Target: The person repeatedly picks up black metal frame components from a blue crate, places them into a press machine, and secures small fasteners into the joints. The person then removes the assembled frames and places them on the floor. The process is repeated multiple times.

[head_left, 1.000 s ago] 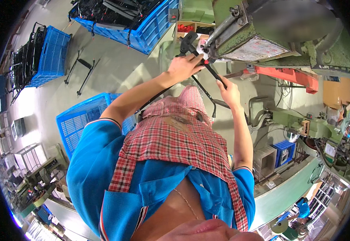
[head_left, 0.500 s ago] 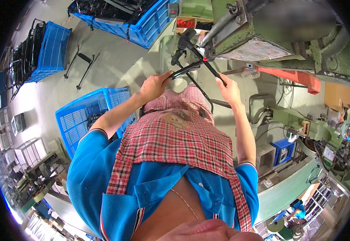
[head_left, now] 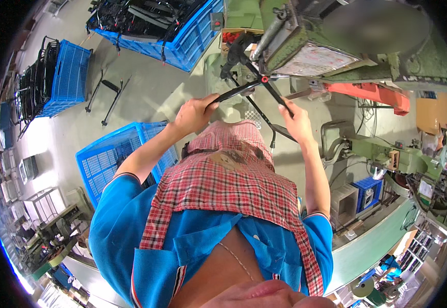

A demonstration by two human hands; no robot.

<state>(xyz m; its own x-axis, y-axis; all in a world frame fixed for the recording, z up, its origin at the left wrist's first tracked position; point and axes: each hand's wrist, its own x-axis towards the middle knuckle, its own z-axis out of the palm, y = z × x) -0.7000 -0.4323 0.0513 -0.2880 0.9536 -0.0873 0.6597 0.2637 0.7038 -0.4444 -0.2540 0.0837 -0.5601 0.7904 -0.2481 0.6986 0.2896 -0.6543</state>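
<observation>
With both hands I hold a black tubular folding frame (head_left: 239, 91) in front of my apron, its crossed legs meeting at a red ring (head_left: 265, 79). My left hand (head_left: 195, 114) is closed around the end of one tube. My right hand (head_left: 296, 120) grips the lower end of the crossing tube. Black plastic joints (head_left: 238, 49) sit at the frame's far end, and another leg hangs down toward the right. The crossing lies close by the lower edge of a green machine (head_left: 313, 57); I cannot tell if they touch.
Blue crates (head_left: 182, 49) with black frames stand at the far left, and another blue crate (head_left: 108, 154) is beside my left arm. A loose black frame (head_left: 113, 95) lies on the floor. A red-orange bar (head_left: 370, 95) juts out at right, above a green machine (head_left: 382, 151).
The frame's crossing has come slightly toward me, and its red ring now shows fully. Both hands have shifted slightly nearer my body and keep their grip. The whole view has also moved a little.
</observation>
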